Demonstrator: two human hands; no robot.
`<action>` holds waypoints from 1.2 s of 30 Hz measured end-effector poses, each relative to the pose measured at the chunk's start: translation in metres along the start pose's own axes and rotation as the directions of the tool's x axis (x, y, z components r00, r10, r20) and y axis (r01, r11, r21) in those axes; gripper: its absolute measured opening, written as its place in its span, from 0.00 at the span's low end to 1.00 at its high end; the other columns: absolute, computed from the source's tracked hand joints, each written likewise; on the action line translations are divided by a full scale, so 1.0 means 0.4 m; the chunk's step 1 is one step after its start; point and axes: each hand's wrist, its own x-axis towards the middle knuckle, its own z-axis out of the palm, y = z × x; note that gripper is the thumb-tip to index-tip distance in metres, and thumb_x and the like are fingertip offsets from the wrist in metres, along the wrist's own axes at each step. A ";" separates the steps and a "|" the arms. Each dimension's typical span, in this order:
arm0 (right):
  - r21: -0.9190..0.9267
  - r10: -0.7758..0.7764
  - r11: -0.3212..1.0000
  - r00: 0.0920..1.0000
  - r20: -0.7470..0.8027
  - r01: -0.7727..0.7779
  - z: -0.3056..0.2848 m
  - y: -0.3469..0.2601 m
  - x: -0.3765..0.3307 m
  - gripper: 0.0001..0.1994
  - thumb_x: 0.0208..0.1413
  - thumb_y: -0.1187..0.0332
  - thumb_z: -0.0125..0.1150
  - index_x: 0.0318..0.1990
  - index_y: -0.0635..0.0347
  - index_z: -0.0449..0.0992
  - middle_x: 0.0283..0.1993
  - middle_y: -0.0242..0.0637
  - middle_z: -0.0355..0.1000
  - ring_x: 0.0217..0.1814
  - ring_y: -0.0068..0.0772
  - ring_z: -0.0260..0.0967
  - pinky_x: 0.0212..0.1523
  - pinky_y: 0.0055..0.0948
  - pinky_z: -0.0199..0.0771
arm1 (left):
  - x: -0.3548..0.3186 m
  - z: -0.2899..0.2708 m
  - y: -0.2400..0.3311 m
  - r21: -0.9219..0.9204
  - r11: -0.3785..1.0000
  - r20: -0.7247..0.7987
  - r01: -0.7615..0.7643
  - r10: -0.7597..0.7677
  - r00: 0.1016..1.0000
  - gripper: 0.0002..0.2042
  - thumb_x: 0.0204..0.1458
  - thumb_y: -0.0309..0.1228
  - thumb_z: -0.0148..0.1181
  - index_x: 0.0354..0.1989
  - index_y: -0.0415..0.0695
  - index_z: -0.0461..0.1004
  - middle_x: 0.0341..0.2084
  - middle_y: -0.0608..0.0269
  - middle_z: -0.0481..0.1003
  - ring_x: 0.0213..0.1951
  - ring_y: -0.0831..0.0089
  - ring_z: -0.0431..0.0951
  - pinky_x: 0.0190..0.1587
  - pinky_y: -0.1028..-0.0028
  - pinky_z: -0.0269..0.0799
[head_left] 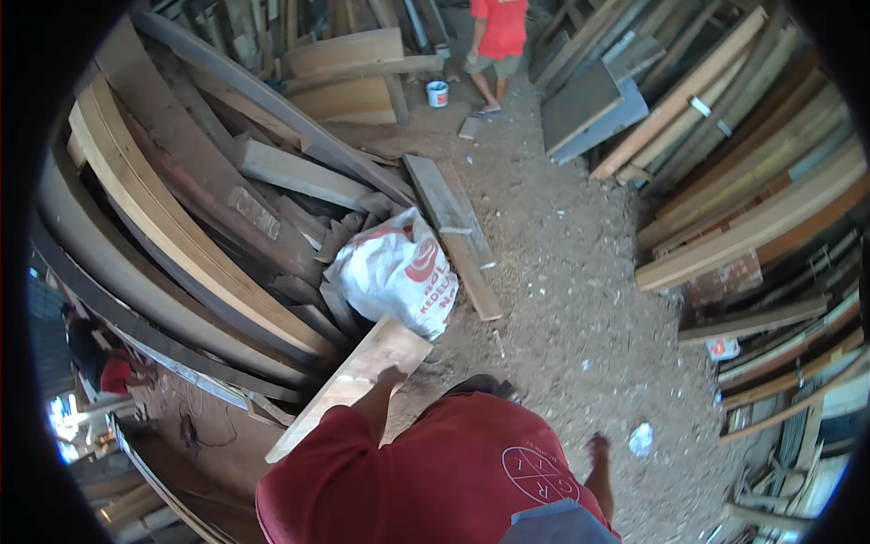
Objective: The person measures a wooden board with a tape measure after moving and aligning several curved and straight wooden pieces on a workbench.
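A pale wooden board [349, 381] lies along my left side, its far end broad and its near end running back past my elbow. My left hand [391, 375] grips this board, with the forearm across it; some of the fingers are hidden. Out to my right, my right hand [598, 444] hangs low beside my body over the dirt floor. It looks small and dark, so its fingers cannot be made out, and no object shows in it. Just beyond the board stands a stuffed white sack [394, 267] with red print.
Stacked timber [181, 236] fills the left; upright planks [761, 208] lean along the right. Loose boards [453, 227] lie on the dirt floor [571, 299] past the sack. Farther off are a white bucket [438, 93] and a person [499, 41]. Another person [95, 358] bends at far left.
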 end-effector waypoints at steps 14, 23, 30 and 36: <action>-0.337 -0.875 0.211 0.332 0.354 0.917 0.407 -1.449 0.849 0.14 0.71 0.63 0.53 0.53 0.63 0.78 0.45 0.40 0.79 0.50 0.34 0.75 0.56 0.34 0.72 | 0.530 -0.047 0.669 -0.090 0.996 0.210 0.013 0.006 0.978 0.19 0.54 0.47 0.59 0.41 0.43 0.81 0.42 0.44 0.79 0.46 0.49 0.80 0.47 0.54 0.73; -0.766 0.053 0.494 0.865 0.499 0.412 0.524 -1.363 1.077 0.21 0.68 0.58 0.47 0.59 0.64 0.72 0.56 0.55 0.75 0.58 0.53 0.73 0.61 0.46 0.70 | 0.960 -0.932 1.425 -0.380 0.678 -0.617 -0.629 0.321 0.718 0.19 0.62 0.45 0.54 0.51 0.43 0.76 0.45 0.47 0.80 0.48 0.49 0.80 0.51 0.56 0.75; -0.728 0.066 0.419 0.781 0.620 0.543 0.729 -1.764 1.454 0.27 0.66 0.51 0.51 0.59 0.69 0.69 0.56 0.62 0.73 0.58 0.61 0.72 0.59 0.53 0.70 | 1.184 -1.161 1.458 -0.292 0.825 -0.670 -0.484 0.185 0.719 0.16 0.64 0.41 0.55 0.53 0.46 0.77 0.50 0.49 0.78 0.53 0.50 0.79 0.56 0.58 0.74; -0.709 -0.395 0.183 0.711 0.581 0.681 0.975 -2.462 1.877 0.34 0.64 0.45 0.54 0.59 0.73 0.67 0.56 0.68 0.71 0.58 0.68 0.71 0.57 0.59 0.69 | 1.199 -0.886 1.417 -0.367 0.889 0.063 0.274 -0.270 0.961 0.25 0.62 0.50 0.52 0.56 0.44 0.79 0.58 0.48 0.76 0.60 0.49 0.76 0.61 0.56 0.71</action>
